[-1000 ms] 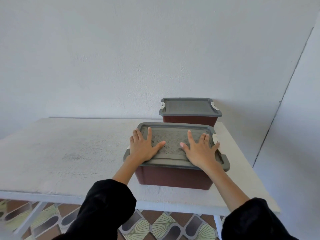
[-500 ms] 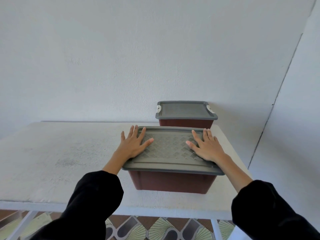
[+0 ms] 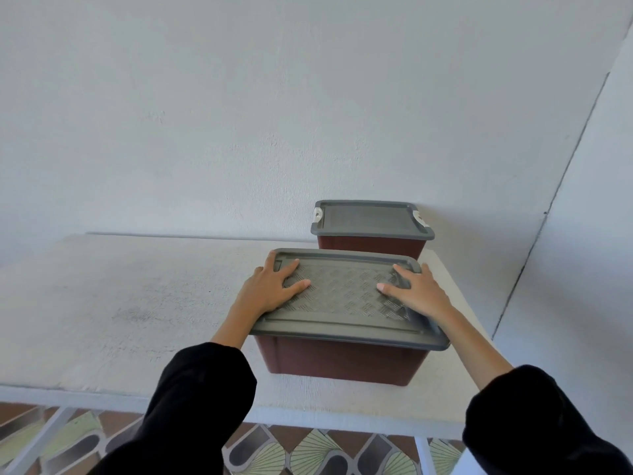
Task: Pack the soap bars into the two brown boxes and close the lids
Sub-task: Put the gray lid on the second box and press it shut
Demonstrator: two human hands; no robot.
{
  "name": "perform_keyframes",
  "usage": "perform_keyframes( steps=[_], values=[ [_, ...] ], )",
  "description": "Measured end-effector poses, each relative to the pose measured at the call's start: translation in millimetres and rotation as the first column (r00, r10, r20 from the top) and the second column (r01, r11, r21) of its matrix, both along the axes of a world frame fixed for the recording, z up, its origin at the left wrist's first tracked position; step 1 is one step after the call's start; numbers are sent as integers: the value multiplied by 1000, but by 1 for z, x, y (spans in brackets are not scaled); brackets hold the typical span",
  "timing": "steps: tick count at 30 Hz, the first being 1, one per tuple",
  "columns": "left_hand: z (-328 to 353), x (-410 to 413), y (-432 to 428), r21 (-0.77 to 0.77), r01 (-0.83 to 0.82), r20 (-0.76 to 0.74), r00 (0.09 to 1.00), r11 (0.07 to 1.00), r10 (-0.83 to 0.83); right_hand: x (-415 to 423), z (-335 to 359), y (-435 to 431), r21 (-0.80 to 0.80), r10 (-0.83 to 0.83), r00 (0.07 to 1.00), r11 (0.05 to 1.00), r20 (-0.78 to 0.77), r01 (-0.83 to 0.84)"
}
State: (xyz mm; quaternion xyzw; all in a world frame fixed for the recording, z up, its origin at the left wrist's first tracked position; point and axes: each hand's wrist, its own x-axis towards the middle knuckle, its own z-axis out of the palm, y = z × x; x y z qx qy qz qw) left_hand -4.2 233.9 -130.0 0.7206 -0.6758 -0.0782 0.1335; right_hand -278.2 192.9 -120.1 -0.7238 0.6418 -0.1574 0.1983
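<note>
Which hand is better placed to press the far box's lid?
Right, likely: the right hand lies on the right end of the near lid, closer to the far box; the left hand rests at its left end.

Both arms reach forward; left hand (image 3: 272, 289) and right hand (image 3: 419, 293) lie flat, fingers (image 3: 299, 286) spread.

Single head-worn wide-angle view, looking forward and slightly down across white table (image 3: 137, 303) toward wall (image 3: 239, 114); near brown box (image 3: 342, 358) close in front, patterned floor tiles (image 3: 308, 450) along bottom edge.
</note>
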Motion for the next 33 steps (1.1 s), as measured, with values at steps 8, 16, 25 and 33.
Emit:
perform_keyframes(
  steps=[8,16,25,33],
  values=[
    [10,-4,6,28,-24,-83,996,999,26,-2,0,-4,36,-3,985,999,170,-3],
    [7,7,6,37,-3,-127,992,999,8,3,-1,-8,8,-37,988,999,150,36],
    [4,47,17,-3,-24,-200,979,1000,23,41,1,3,-2,-6,988,1000,156,6],
    [7,112,37,15,-60,-196,979,998,61,111,6,18,-8,50,987,999,151,-50]
  ],
)
